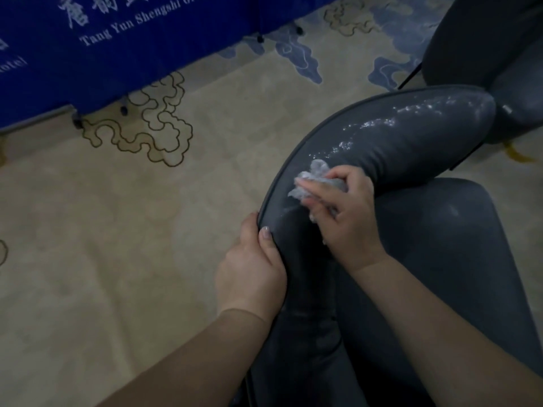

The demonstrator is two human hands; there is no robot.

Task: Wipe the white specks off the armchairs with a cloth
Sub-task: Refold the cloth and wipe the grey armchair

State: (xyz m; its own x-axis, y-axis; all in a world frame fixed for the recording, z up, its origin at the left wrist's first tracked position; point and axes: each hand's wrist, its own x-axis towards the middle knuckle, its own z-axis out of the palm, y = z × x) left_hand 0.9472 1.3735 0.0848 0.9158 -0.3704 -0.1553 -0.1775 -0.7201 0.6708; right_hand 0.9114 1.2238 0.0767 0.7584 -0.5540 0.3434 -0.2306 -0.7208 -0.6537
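A dark grey armchair fills the lower right, its curved padded backrest arching from the bottom centre up to the right. White specks lie scattered along the upper part of that backrest. My right hand holds a crumpled pale cloth and presses it onto the backrest just below the specks. My left hand grips the backrest's outer edge lower down, thumb on the padded top.
A second dark armchair stands at the top right, close to the first one's arm. A table draped in a blue printed cloth runs along the top left, with castors showing. Beige patterned carpet covers the floor.
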